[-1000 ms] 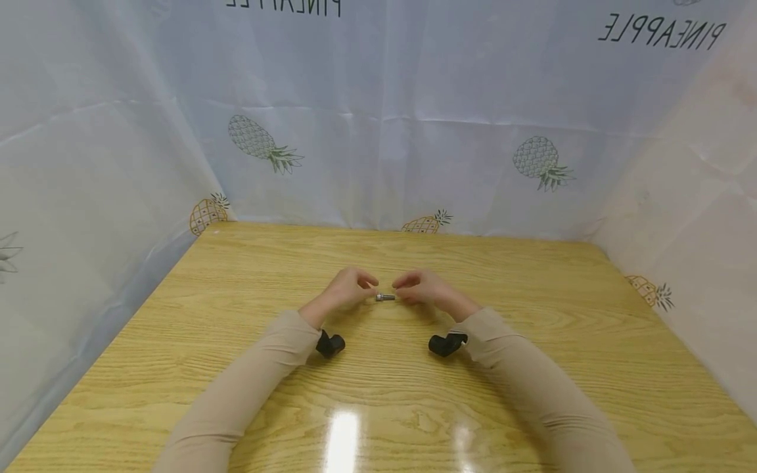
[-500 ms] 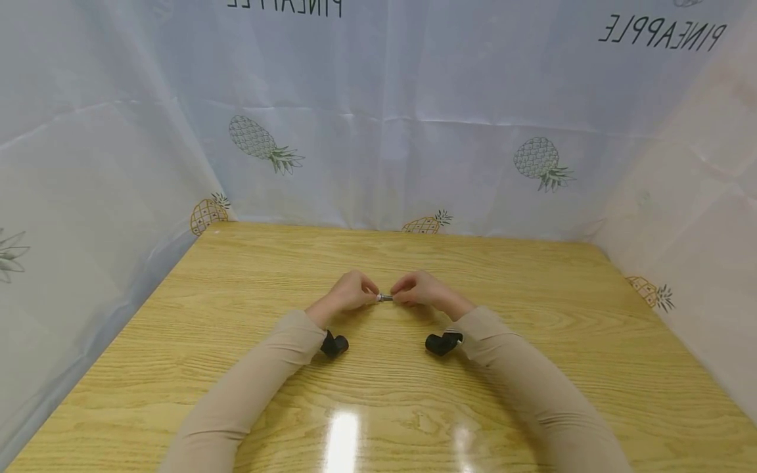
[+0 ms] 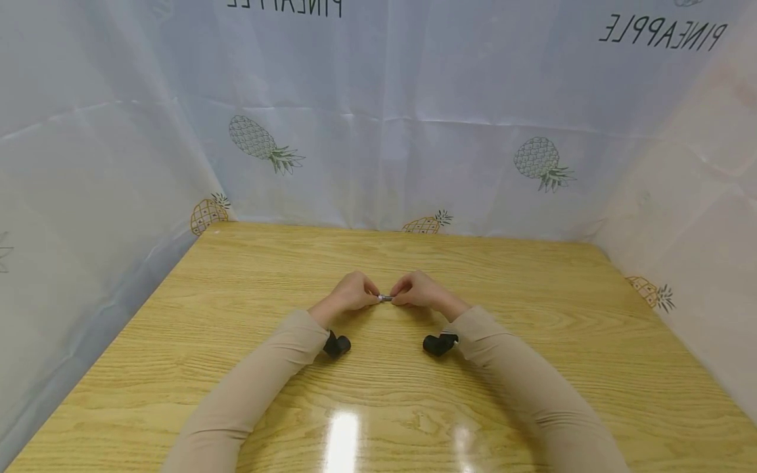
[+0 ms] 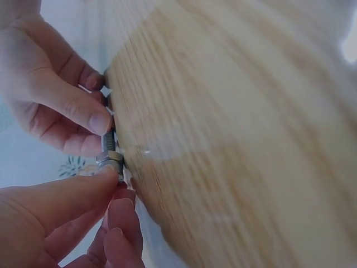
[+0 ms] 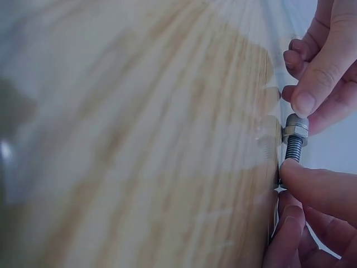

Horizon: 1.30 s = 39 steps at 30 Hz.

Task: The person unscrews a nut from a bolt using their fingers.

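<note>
A small metal bolt [image 3: 385,298] lies sideways low over the wooden table, with a hex nut [image 5: 295,132] on it close to its head. My left hand [image 3: 350,292] pinches the head end between thumb and fingertips. From the other side my right hand [image 3: 418,291] pinches the threaded end, with its thumb and fingertips covering the tip. Bare thread [image 5: 293,148] shows between the nut and the right thumb. In the left wrist view, the bolt [image 4: 109,143] runs from one hand to the other right beside the tabletop.
The wood-grain table [image 3: 378,394] spreads out around both hands. A white pineapple-print curtain [image 3: 378,164] encloses its back and sides. A black wrist device sits under each sleeve, one at the left [image 3: 338,345] and one at the right [image 3: 439,345].
Both hands have drawn slightly closer together. Their fingertips, parted around the bolt a second ago, now pinch it at its two ends, so less of it shows.
</note>
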Each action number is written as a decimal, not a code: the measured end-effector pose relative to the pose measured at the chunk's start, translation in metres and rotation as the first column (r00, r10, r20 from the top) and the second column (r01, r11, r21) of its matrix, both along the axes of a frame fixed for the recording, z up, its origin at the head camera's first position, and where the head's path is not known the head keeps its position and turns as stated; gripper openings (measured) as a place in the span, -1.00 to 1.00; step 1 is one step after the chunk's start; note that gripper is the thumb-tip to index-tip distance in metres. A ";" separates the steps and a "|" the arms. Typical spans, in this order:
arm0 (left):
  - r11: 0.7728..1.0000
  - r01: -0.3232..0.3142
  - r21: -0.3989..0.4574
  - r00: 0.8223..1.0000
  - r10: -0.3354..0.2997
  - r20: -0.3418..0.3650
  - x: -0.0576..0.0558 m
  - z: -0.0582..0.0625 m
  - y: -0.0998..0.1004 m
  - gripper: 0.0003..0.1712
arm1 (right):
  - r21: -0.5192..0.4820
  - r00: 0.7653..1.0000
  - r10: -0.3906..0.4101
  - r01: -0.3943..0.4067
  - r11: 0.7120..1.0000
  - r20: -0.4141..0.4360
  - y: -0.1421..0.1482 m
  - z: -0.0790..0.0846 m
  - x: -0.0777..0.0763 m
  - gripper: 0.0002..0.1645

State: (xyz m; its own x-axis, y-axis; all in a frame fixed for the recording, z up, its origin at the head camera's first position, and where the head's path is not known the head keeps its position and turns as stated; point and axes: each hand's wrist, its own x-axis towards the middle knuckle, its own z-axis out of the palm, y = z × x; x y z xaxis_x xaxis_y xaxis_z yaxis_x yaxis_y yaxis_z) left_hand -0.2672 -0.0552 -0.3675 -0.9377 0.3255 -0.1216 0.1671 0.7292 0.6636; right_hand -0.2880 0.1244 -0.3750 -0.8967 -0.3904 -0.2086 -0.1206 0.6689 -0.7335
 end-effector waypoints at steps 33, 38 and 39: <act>0.964 0.004 0.265 1.000 -0.002 -0.008 0.005 0.017 -0.011 -0.68 | -0.101 0.998 -0.006 0.000 0.995 -0.057 0.011 0.027 0.012 -0.74; 0.948 -0.006 0.319 1.000 0.007 -0.001 0.005 0.019 -0.012 -0.66 | -0.144 0.993 -0.013 -0.004 0.990 -0.113 0.012 0.033 0.016 -0.74; 0.944 -0.008 0.329 1.000 0.009 -0.001 0.006 0.020 -0.012 -0.66 | -0.154 0.993 -0.018 0.000 0.988 -0.117 0.012 0.034 0.017 -0.74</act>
State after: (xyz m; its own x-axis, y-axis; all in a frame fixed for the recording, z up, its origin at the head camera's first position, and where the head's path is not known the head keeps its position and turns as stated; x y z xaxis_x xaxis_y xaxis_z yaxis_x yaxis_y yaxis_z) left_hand -0.2616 -0.0669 -0.3477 -0.9408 0.3388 -0.0066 0.1638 0.4720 0.8663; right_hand -0.2706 0.1365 -0.3412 -0.9149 -0.4018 -0.0399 -0.2068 0.5511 -0.8084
